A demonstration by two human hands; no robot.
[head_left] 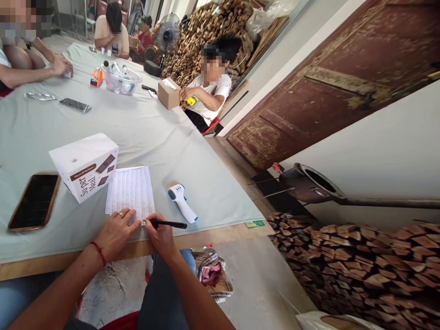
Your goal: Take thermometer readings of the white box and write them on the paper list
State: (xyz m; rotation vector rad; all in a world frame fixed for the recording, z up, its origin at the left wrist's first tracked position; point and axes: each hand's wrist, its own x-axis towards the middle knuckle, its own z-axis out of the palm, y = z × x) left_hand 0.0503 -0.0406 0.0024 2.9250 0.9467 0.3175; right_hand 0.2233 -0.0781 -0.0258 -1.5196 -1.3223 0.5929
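Black and slim, one pen is pinched in the right hand, tip at the near edge of the one paper; the left hand rests there, grasping nothing, fingers slightly spread, seemingly to stop it sliding. One thermometer lies right of the paper; one white box and one phone sit left; one basin stands well beyond it.

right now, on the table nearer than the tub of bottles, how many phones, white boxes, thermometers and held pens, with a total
Phones: 2
White box: 1
Thermometer: 1
Pen in the right hand: 1
Total: 5
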